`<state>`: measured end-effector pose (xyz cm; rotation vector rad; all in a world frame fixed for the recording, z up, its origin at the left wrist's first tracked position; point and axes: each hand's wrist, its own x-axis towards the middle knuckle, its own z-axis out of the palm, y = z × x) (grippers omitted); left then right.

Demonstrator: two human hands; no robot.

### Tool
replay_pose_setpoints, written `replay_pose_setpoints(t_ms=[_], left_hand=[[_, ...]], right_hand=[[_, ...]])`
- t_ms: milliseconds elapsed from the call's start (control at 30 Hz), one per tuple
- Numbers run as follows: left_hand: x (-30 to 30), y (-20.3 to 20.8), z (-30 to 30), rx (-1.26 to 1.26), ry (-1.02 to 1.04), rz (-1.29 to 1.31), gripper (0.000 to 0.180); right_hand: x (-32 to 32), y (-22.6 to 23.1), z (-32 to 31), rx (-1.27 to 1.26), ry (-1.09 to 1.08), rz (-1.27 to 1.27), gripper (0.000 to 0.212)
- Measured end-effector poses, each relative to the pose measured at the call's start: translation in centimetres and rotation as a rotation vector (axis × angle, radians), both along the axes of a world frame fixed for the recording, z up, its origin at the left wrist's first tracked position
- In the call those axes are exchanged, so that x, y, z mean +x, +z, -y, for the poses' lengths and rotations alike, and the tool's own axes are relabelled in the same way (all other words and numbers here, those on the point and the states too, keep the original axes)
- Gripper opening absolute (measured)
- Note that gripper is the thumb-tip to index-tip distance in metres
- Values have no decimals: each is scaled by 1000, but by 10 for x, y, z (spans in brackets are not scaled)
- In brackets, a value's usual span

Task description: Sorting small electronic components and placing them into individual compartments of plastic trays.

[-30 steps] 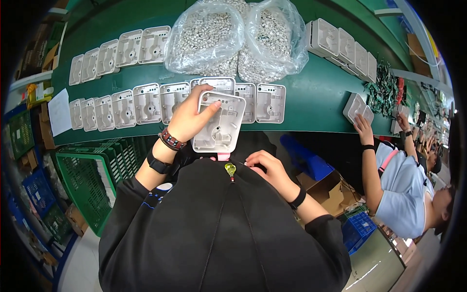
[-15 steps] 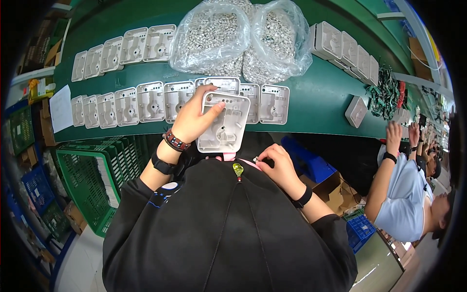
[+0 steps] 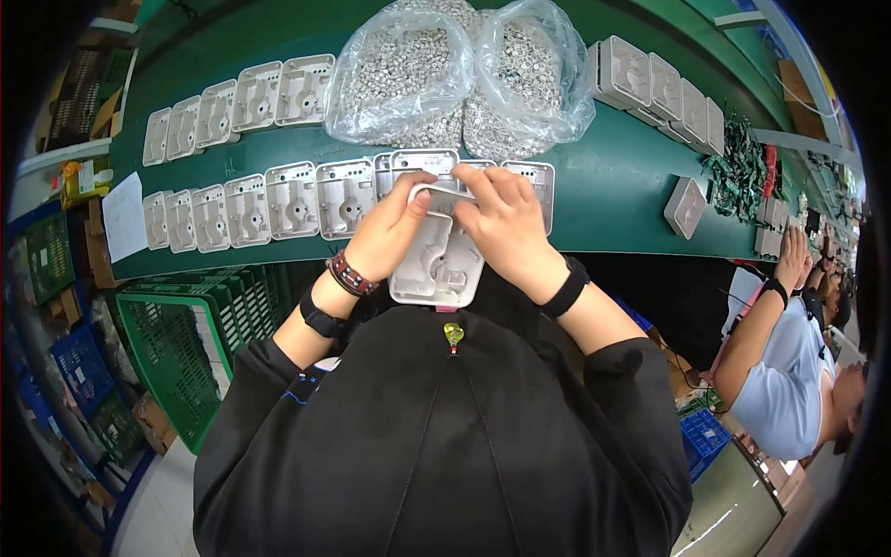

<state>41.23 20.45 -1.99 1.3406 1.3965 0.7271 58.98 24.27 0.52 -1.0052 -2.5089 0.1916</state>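
Tabletop [image 3: 617, 190], left hand [image 3: 394, 230] clasping tray [image 3: 434, 260], right hand [image 3: 510, 227] (arched)

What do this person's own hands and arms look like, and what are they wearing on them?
The left hand and right hand are gloveless. The left wrist has a dark reddish-brown studded bracelet and a black strap; the right wrist has a wide black band. The black left sleeve and right sleeve leave the forearms partly bare.
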Motion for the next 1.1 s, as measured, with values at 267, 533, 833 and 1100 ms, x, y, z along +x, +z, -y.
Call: replay_pose_setpoints(t_ms=[267, 533, 833, 1100], left_hand=[[2, 0, 7, 47, -8, -43, 40], [8, -11, 5, 56, 37, -7, 46], [24, -31, 0, -30, 87, 48, 46], [36, -13, 0, -148, 146, 167, 44]], right_hand=[[11, -17, 4, -72, 118, 158, 12], [26, -12, 5, -322, -12, 19, 29], [44, -25, -46, -351, -104, -364, 22], [84, -154, -211, -315, -171, 134, 17]])
